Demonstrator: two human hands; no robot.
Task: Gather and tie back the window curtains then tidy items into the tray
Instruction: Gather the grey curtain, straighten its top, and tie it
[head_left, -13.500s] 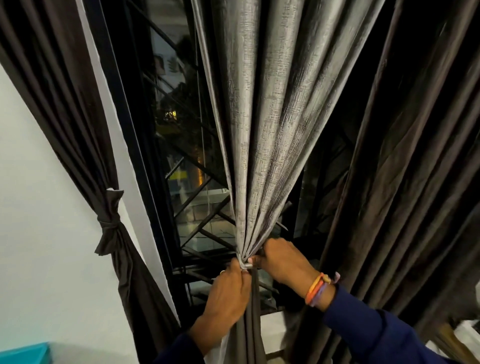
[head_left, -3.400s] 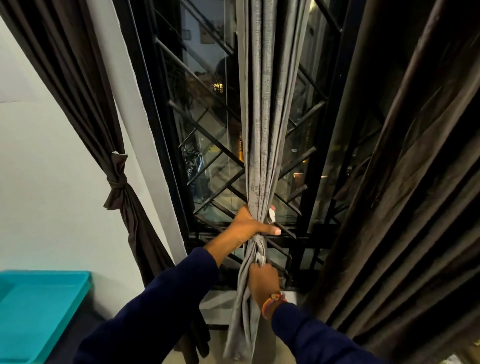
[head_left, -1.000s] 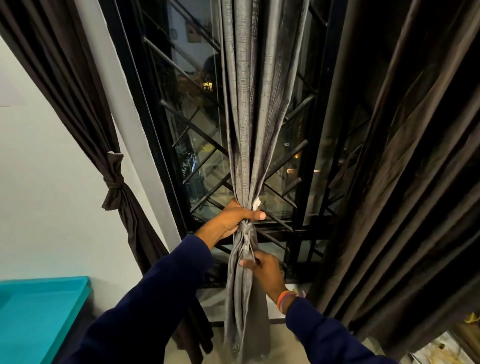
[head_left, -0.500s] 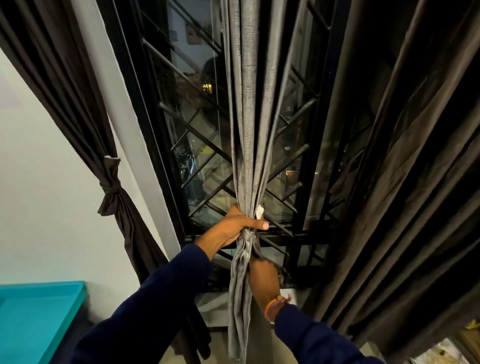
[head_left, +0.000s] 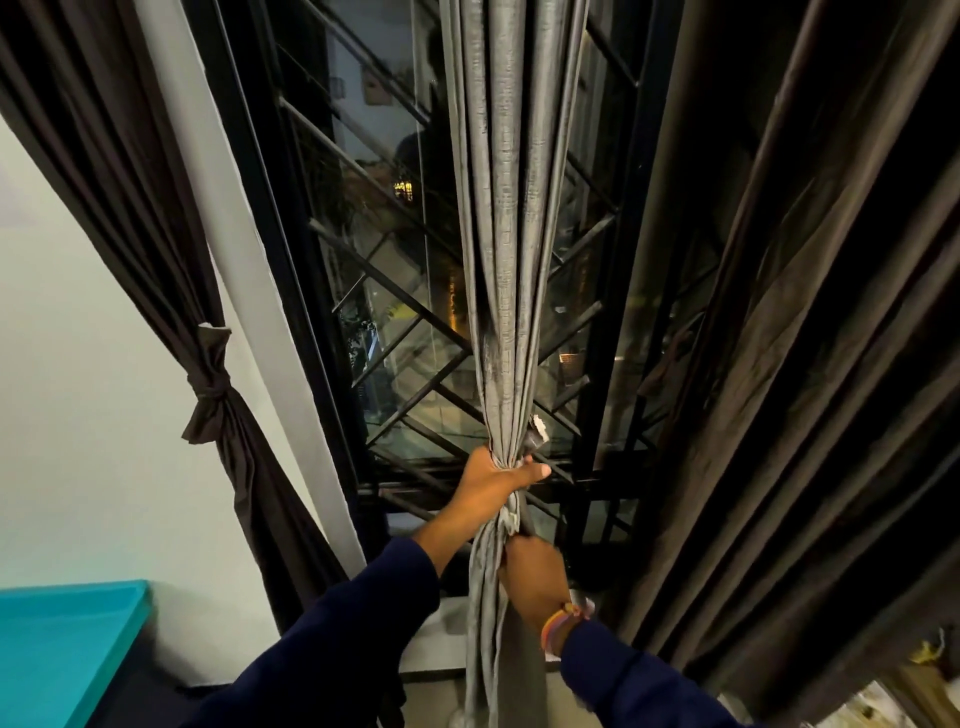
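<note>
Grey curtain (head_left: 511, 260) hangs in narrow folds before the window grille (head_left: 395, 291), pinched tight at its waist. Left hand (head_left: 496, 480) is closed around this waist, thumb pointing right. Right hand (head_left: 535, 579) grips the loose fabric just below. Compared with half a second ago, the right hand sits a little lower. Teal tray (head_left: 67, 644) lies at the lower left corner.
</note>
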